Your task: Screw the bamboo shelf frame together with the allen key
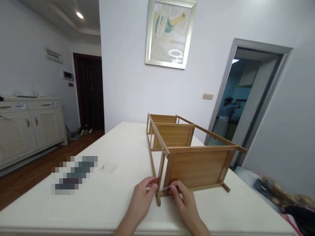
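A wooden shelf rack (194,167) with three boards lies on its side on the white table (98,203). My right hand (183,200) is closed, its thumb and fingers pinching a thin metal hex key (166,188). The key's far end meets the rack's near lower corner, beside the post. At that same corner, my left hand (142,195) has its thumb and forefinger closed against the outer side of the post. Its fingertips are partly hidden behind the wood.
A small clear plastic bag (109,167) with a little dark piece lies left on the table, near a blurred-out item (76,173). Bags and clothes (278,193) are heaped beyond the right edge. A person (227,109) stands through the doorway.
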